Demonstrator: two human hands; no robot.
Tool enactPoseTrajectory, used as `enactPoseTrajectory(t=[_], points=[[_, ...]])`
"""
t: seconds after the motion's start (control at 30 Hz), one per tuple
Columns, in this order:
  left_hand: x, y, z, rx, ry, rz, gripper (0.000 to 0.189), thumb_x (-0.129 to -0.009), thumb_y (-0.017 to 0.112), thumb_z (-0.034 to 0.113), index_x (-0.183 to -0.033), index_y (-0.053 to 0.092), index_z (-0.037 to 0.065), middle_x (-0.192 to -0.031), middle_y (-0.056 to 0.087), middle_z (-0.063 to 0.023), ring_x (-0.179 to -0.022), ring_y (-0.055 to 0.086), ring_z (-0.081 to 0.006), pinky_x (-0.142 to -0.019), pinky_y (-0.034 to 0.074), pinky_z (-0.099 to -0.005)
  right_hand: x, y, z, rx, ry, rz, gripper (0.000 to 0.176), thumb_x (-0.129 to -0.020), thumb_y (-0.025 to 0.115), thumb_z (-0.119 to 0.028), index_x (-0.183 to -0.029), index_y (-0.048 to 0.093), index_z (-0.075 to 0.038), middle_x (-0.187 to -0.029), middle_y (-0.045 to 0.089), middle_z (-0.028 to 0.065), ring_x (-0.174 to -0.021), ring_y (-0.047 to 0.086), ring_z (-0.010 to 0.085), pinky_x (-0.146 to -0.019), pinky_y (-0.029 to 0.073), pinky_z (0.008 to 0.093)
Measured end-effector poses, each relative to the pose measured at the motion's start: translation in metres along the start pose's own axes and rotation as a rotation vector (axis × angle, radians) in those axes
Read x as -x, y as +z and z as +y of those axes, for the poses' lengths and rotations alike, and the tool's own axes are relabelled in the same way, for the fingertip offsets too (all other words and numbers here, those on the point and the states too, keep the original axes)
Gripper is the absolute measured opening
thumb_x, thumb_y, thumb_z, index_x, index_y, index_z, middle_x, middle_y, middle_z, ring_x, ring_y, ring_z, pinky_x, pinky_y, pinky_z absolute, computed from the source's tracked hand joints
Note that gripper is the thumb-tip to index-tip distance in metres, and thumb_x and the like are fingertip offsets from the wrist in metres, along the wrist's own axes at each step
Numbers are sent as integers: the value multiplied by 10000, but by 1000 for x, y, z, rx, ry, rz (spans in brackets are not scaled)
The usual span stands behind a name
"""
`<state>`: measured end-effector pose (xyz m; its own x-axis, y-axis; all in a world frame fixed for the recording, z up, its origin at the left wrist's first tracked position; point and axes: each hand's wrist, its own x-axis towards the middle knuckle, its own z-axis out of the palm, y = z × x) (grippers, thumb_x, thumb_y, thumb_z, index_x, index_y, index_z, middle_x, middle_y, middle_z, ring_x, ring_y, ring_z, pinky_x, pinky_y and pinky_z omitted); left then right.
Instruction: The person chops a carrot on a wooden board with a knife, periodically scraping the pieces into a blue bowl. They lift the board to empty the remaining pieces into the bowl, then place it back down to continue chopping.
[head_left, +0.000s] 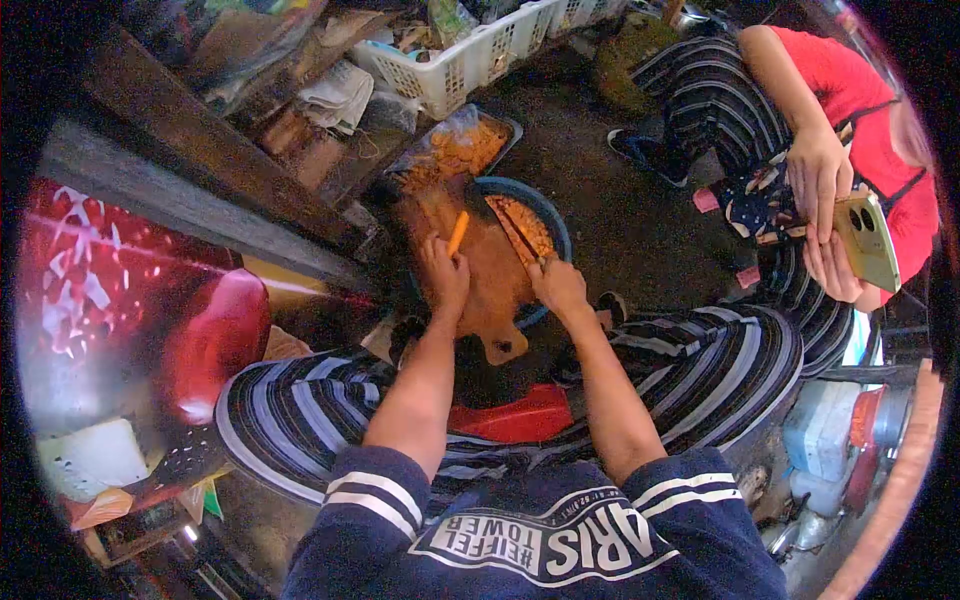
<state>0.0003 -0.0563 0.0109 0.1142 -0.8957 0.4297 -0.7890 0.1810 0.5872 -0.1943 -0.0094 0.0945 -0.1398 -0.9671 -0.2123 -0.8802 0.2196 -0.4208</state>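
My left hand (446,272) is closed on an orange carrot piece (459,233), holding it over a wooden chopping board (490,290). In my right hand (560,287) is a knife (521,236), its blade pointing up and away to the left, along the board's right edge. The board lies across a blue basin (566,225). Small chopped orange pieces (533,225) show in the basin to the right of the blade; the rest of its inside is hidden by the board. Beyond the board stands a tray (515,130) with more orange pieces (470,148).
At the right, another person in a red top (830,75) holds a phone (867,240). A white plastic crate (450,75) stands at the back. Wooden beams (200,140) and a shiny red surface (130,290) are on the left. Plastic containers (820,430) sit at right.
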Motion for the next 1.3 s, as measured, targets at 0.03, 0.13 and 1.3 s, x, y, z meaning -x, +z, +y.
enactPoseTrajectory(t=[0.03,0.13,1.3], points=[[1,1,3,139,-69,-32,251,-660,592,19,-861,443,-1,-1175,396,-220,-1089,351,-398,-936,287,-453,2,-2,-3,-17,5,38,372,-825,475,-313,-948,513,36,-784,600,254,-749,586,411,-667,476,469],[13,-7,22,129,-137,-72,270,-678,610,70,-874,440,-7,-1265,338,-226,-1147,308,-417,-965,255,-476,2,-6,-7,-46,14,102,341,-816,485,-285,-945,497,31,-767,598,249,-735,584,410,-654,474,469],[-17,4,-10,78,26,-176,367,-667,556,-18,-1032,539,9,-1014,491,-193,-951,470,-369,-848,382,-403,-1,-34,-22,-235,56,-22,376,-787,533,-327,-901,571,30,-862,585,268,-845,559,422,-727,452,457]])
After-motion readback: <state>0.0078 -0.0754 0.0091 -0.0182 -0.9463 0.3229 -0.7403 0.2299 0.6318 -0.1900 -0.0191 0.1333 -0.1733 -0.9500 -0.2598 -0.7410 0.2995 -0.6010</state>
